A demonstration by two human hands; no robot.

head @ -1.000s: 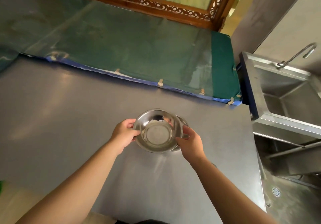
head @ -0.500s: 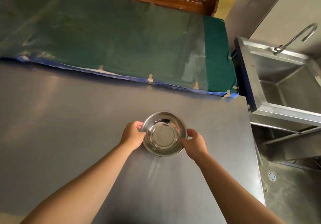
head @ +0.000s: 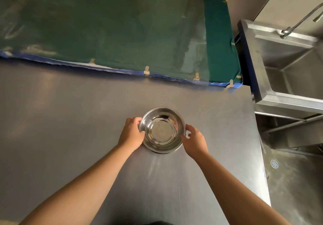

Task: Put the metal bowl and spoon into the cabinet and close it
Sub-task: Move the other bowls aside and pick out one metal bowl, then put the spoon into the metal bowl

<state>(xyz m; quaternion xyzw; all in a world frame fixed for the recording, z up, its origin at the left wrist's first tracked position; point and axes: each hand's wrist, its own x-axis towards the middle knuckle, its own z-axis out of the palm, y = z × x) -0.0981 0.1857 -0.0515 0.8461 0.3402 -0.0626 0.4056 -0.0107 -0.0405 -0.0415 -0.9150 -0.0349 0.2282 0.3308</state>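
Observation:
A shiny round metal bowl [head: 161, 130] rests on the grey steel counter [head: 70, 120], a little right of centre. A dark second rim shows just under its near edge. My left hand [head: 132, 134] grips the bowl's left rim, thumb over the edge. My right hand [head: 193, 140] holds the right rim with curled fingertips. The bowl's inside shows only reflections. No spoon and no cabinet are in view.
Beyond the counter lies a green cloth-covered surface [head: 122, 32] with a blue taped edge. To the right stands a steel sink [head: 293, 64] with a curved tap [head: 300, 20]. The counter's right edge drops to a wet floor with a drain [head: 274, 164].
The bowl, held tilted above the counter a second ago, has come down level onto it. Both hands stayed at its rim, and the view has tipped further down.

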